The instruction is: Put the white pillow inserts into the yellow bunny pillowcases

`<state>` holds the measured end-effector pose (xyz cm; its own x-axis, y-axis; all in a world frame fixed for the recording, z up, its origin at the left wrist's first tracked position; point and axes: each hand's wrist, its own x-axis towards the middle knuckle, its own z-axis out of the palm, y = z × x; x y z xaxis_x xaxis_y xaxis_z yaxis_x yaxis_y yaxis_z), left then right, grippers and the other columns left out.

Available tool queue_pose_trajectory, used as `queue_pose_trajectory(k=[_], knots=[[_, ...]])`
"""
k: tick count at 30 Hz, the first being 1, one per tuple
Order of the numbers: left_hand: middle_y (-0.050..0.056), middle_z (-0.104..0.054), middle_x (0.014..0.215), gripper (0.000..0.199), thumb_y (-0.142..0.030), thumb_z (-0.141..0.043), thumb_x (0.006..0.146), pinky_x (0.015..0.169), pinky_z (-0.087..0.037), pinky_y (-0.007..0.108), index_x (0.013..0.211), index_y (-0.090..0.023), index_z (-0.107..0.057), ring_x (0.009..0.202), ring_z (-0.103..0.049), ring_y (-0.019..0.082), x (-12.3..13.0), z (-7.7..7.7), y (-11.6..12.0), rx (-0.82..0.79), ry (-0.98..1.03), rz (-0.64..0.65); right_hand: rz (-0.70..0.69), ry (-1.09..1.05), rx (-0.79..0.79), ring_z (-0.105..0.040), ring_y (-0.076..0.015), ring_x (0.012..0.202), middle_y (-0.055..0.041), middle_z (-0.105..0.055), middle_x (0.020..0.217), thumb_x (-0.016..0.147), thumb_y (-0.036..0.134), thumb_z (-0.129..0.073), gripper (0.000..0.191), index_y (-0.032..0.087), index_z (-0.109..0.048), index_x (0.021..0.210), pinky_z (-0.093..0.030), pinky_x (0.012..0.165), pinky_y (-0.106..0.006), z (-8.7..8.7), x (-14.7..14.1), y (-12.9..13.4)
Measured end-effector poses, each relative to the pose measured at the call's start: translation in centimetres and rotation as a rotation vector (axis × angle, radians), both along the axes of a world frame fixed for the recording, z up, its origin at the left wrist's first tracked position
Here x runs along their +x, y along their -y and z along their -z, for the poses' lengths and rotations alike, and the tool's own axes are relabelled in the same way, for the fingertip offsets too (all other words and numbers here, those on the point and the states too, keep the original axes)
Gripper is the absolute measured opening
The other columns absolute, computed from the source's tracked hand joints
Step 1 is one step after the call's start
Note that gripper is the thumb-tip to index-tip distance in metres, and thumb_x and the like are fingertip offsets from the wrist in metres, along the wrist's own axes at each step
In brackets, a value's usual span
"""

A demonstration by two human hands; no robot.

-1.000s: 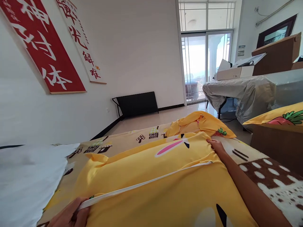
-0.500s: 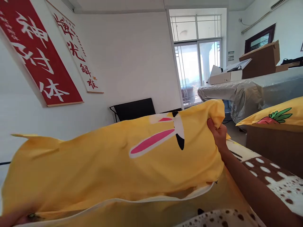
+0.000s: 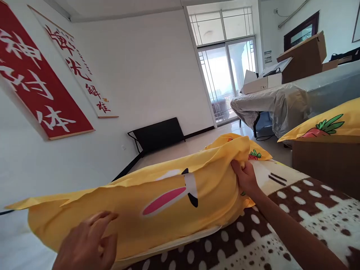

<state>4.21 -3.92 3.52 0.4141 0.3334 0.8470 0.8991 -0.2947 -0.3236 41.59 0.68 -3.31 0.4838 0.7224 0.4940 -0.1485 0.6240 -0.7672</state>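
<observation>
A long yellow pillowcase stretches across the view, printed with pink-and-white rabbit ears and edged with a white strip along its lower side. My right hand is closed on its bunched upper right corner. In front of the left part of the pillowcase is my left hand, its fingers apart and slightly bent, gripping nothing. Whether its fingertips touch the cloth I cannot tell. Behind the right end, another yellow cloth piece with a carrot print lies partly hidden.
Under the pillowcase spreads a brown-and-white spotted blanket. A yellow carrot-print pillow rests on a brown box at right. Beyond stand a plastic-covered table with cartons and a black folded frame by the wall.
The pillowcase has come down, showing more floor and blanket. My left hand has left the lower left edge and moved up and right; my right hand lowered slightly, still gripping the corner.
</observation>
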Motion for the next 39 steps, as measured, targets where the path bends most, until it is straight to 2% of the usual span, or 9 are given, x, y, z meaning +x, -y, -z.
queue_pose_trajectory(k=[4, 7, 10, 16, 22, 25, 31, 36, 39], knots=[[0.010, -0.061, 0.111, 0.033, -0.009, -0.052, 0.083, 0.094, -0.045, 0.033, 0.115, -0.017, -0.053, 0.108, -0.057, 0.021, 13.1, -3.1, 0.8, -0.014, -0.102, 0.425, 0.219, 0.050, 0.121, -0.052, -0.0156, 0.071, -0.0011, -0.060, 0.072, 0.073, 0.044, -0.070, 0.027, 0.018, -0.063, 0.074, -0.044, 0.064, -0.027, -0.2, 0.1, 0.8], [0.013, -0.062, 0.112, 0.039, -0.025, -0.050, 0.089, 0.089, -0.046, 0.038, 0.125, -0.011, -0.045, 0.105, -0.058, 0.024, 20.8, -4.5, -0.3, -0.076, -0.174, 0.476, 0.261, 0.126, 0.137, -0.045, -0.0126, 0.064, 0.0010, -0.051, 0.062, 0.074, 0.043, -0.068, 0.033, 0.017, -0.055, 0.058, -0.041, 0.060, -0.025, -0.2, 0.4, 1.4], [0.007, -0.067, 0.085, 0.024, -0.031, -0.039, 0.094, 0.070, -0.045, 0.034, 0.099, -0.015, -0.056, 0.077, -0.062, 0.021, 24.3, -5.1, -1.9, -0.284, -0.260, 0.420, 0.244, 0.120, 0.078, -0.033, -0.0086, 0.054, 0.0043, -0.037, 0.053, 0.079, 0.048, -0.062, 0.046, 0.018, -0.041, 0.051, -0.033, 0.049, -0.022, -0.2, 0.8, 1.6], [-0.001, -0.049, 0.054, 0.035, -0.036, -0.027, 0.096, 0.052, -0.024, 0.028, 0.079, -0.020, -0.052, 0.049, -0.047, 0.016, 24.8, -5.7, -4.1, -0.491, -0.102, 0.278, 0.172, 0.020, 0.019, -0.029, -0.0082, 0.053, 0.0049, -0.032, 0.053, 0.080, 0.057, -0.056, 0.051, 0.019, -0.034, 0.053, -0.027, 0.046, -0.021, -0.3, 1.3, 0.2], [-0.003, -0.044, 0.056, 0.045, -0.050, -0.031, 0.092, 0.055, -0.027, 0.024, 0.061, -0.019, -0.042, 0.056, -0.040, 0.011, 24.8, -7.7, -5.5, -0.788, 0.138, 0.486, 0.256, -0.033, 0.034, -0.029, -0.0089, 0.055, 0.0055, -0.030, 0.056, 0.083, 0.055, -0.054, 0.047, 0.020, -0.036, 0.057, -0.028, 0.050, -0.022, 1.2, 0.7, -1.4], [-0.002, -0.050, 0.060, 0.053, -0.061, -0.029, 0.088, 0.056, -0.027, 0.025, 0.064, -0.019, -0.048, 0.059, -0.045, 0.013, 24.6, -7.9, -5.8, -0.886, 0.024, 0.391, 0.339, -0.009, 0.040, -0.029, -0.0094, 0.058, 0.0057, -0.030, 0.058, 0.085, 0.051, -0.052, 0.045, 0.020, -0.036, 0.058, -0.029, 0.053, -0.023, 2.7, 0.4, -2.6], [0.004, -0.061, 0.069, 0.051, -0.062, -0.029, 0.088, 0.060, -0.032, 0.029, 0.091, -0.020, -0.058, 0.068, -0.056, 0.022, 25.5, -7.6, -6.7, -0.802, -0.161, 0.199, 0.348, 0.128, 0.052, -0.032, -0.0101, 0.061, 0.0050, -0.034, 0.059, 0.088, 0.046, -0.050, 0.043, 0.020, -0.035, 0.058, -0.030, 0.057, -0.024, 4.5, 0.6, -4.2], [0.009, -0.061, 0.092, 0.041, -0.042, -0.032, 0.094, 0.074, -0.041, 0.031, 0.079, -0.018, -0.062, 0.087, -0.058, 0.022, 27.8, -7.9, -6.4, -0.596, -0.292, 0.349, 0.326, 0.143, 0.068, -0.033, -0.0102, 0.061, 0.0051, -0.035, 0.062, 0.091, 0.043, -0.047, 0.038, 0.020, -0.035, 0.062, -0.031, 0.058, -0.024, 3.8, 0.2, -3.3], [0.009, -0.062, 0.088, 0.036, -0.044, -0.038, 0.091, 0.068, -0.041, 0.029, 0.090, -0.017, -0.062, 0.080, -0.059, 0.021, 28.2, -8.1, -5.5, -0.658, -0.327, 0.347, 0.352, 0.147, 0.093, -0.038, -0.0112, 0.065, 0.0037, -0.040, 0.067, 0.093, 0.040, -0.043, 0.032, 0.020, -0.039, 0.068, -0.033, 0.061, -0.024, 3.3, -0.4, -2.5]])
